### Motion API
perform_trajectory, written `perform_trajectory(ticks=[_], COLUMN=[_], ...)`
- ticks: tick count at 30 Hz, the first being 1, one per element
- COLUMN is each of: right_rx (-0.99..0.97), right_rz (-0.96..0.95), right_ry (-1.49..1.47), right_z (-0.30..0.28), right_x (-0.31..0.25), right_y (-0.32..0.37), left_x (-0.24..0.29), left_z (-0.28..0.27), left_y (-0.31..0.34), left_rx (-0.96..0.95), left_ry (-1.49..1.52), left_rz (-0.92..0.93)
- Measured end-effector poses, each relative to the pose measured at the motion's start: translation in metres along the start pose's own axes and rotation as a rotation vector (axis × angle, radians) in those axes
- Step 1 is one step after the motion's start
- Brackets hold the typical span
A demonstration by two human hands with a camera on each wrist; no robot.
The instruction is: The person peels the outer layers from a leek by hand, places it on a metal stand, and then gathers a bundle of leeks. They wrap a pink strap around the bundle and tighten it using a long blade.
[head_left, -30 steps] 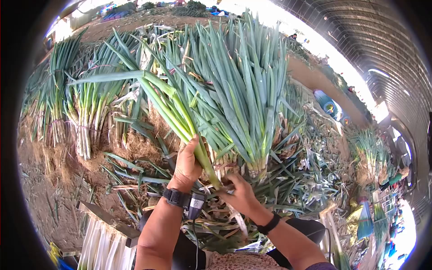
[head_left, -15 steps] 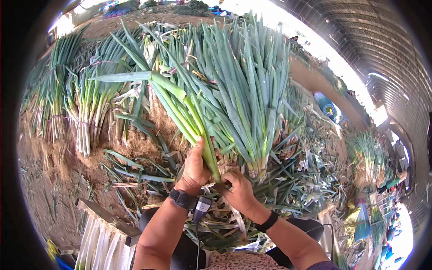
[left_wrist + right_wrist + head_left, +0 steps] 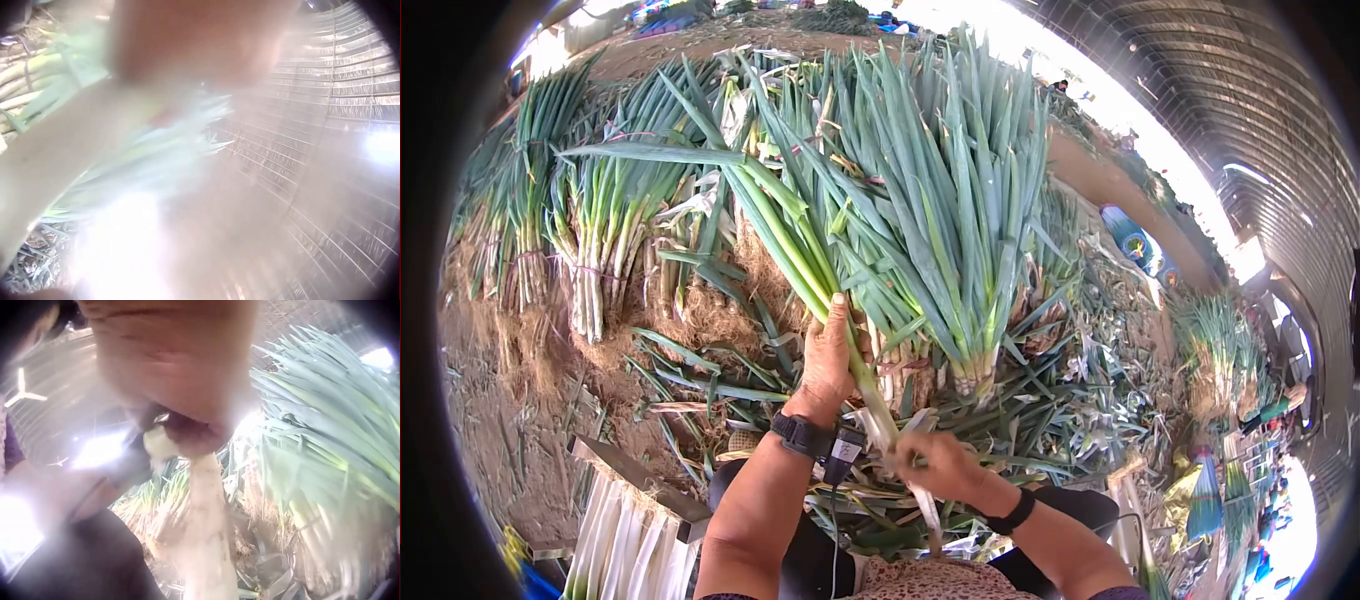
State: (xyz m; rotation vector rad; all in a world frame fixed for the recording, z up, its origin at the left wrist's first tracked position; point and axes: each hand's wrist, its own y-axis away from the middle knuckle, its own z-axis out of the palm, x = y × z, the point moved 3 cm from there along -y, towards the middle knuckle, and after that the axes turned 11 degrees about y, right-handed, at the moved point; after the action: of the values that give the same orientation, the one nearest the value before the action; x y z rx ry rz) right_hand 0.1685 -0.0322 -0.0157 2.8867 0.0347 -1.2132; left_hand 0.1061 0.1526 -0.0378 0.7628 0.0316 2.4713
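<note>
My left hand (image 3: 830, 358) grips a long green onion (image 3: 808, 265) round its stem, thumb up along the stalk. Its leaves fan out up and to the left, one bent sideways. Lower down, my right hand (image 3: 940, 466) is curled at the pale shaft, whose white end slants down below the fingers. The right wrist view has the pale shaft (image 3: 209, 531) close under the curled hand (image 3: 175, 369), with a pale bit (image 3: 160, 442) showing between the fingers. The left wrist view is blurred, with the stalk (image 3: 56, 156) crossing below the hand (image 3: 200, 37).
A large upright bunch of green onions (image 3: 950, 230) stands just ahead. Tied bunches with brown roots (image 3: 595, 250) line the left. Stripped leaves (image 3: 1060, 400) litter the ground. White trimmed stalks (image 3: 625, 545) lie against a wooden-edged stand (image 3: 635, 485) at lower left.
My right hand has slid down along the stalk toward my body, baring more pale shaft. The left hand still grips the stem, and the leaves have shifted slightly.
</note>
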Motion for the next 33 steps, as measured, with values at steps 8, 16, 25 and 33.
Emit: perform_trajectory(ticks=[8,16,25,33], right_rx=[-0.623,0.386,0.065,0.393], right_rz=[0.373,0.480,0.493,0.187], right_ry=[0.306,0.105,-0.722,-0.302], right_z=[0.039,0.042,-0.002,-0.017], right_x=[0.082,0.038,0.051,0.037], right_y=[0.114,0.009,0.012,-0.003], left_x=[0.015,-0.022,-0.075,-0.041], left_z=[0.001,0.010,0.007,0.015], left_y=[-0.004,0.010,0.057,0.022], left_rx=[0.083,0.148,-0.551,-0.391], left_ry=[-0.050,-0.047,-0.204,0.282], left_rz=[0.077,0.041,-0.449,-0.447])
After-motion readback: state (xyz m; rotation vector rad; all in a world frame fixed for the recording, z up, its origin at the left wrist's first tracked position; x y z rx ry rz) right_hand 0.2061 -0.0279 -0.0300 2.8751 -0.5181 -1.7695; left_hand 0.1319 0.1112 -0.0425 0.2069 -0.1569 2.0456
